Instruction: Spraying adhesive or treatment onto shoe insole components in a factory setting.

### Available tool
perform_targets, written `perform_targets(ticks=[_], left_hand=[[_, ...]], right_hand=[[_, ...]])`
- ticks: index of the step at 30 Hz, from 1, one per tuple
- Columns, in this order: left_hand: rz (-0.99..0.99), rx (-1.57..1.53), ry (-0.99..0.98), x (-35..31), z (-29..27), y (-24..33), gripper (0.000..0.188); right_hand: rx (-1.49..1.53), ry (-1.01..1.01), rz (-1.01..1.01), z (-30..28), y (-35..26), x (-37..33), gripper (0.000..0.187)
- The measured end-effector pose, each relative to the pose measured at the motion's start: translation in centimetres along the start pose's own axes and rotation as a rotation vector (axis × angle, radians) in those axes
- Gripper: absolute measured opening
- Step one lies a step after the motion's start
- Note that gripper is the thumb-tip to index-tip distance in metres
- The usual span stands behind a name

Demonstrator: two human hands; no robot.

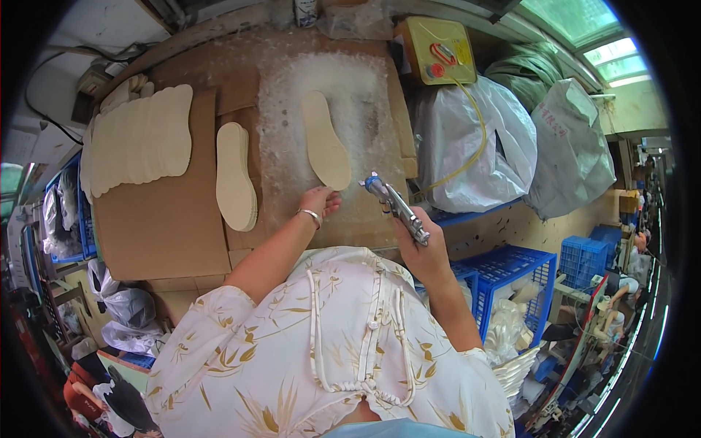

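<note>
Centrally, a pale insole (324,142) lies by your left hand (320,202), perhaps for steadying (its grip I cannot tell); right of centre, your right hand (428,252) grasps a silver spray gun (398,206).

Lone cream insole (326,142). Lower right of it: silver spray gun (398,206), blue tip (373,180). Upper right: yellow can (456,45). Below: white blouse (336,343), golden leaf print.

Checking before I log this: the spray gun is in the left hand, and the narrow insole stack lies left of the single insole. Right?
Not quite: the head view shows the spray gun in the right hand. The narrow insole stack does lie left of the single insole.
</note>
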State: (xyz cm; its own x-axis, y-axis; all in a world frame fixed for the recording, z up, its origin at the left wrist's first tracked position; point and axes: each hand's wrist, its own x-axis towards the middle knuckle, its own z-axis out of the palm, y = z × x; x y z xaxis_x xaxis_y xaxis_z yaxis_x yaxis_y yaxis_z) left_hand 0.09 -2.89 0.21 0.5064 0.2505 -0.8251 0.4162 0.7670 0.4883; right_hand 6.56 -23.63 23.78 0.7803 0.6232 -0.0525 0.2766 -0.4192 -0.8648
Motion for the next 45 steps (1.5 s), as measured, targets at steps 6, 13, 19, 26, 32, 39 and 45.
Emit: perform_targets(ticks=[6,13,19,26,32,39,45], left_hand=[[0.007,-0.005,0.008,-0.2,0.2,-0.1,0.02],[-0.002,-0.002,0.02,-0.3,0.2,0.0,0.02],[0.007,-0.018,0.02,0.0,-0.1,-0.5,0.02],[0.002,-0.007,0.028,-0.1,0.0,-0.6,0.02],[-0.006,0.003,0.028,-0.2,0.2,-0.6,0.02],[0.0,-0.009,0.027,-0.3,-0.1,-0.9,0.019],[-0.006,-0.021,0.035,-0.4,0.1,-0.8,0.021]], right_hand=[[-0.027,0.024,0.071,-0.4,0.0,-0.2,0.021],[-0.021,0.013,0.063,-0.5,0.2,-0.7,0.02],[-0.031,-0.034,0.038,-0.7,0.5,-1.5,0.02],[-0.02,-0.062,0.063,-1.1,0.5,-1.8,0.018],[-0.016,0.019,0.119,-1.0,0.9,-2.3,0.019],[-0.02,-0.064,0.057,-0.8,0.8,-3.2,0.02],[-0.037,-0.003,0.169,-1.3,0.8,-3.6,0.018]])
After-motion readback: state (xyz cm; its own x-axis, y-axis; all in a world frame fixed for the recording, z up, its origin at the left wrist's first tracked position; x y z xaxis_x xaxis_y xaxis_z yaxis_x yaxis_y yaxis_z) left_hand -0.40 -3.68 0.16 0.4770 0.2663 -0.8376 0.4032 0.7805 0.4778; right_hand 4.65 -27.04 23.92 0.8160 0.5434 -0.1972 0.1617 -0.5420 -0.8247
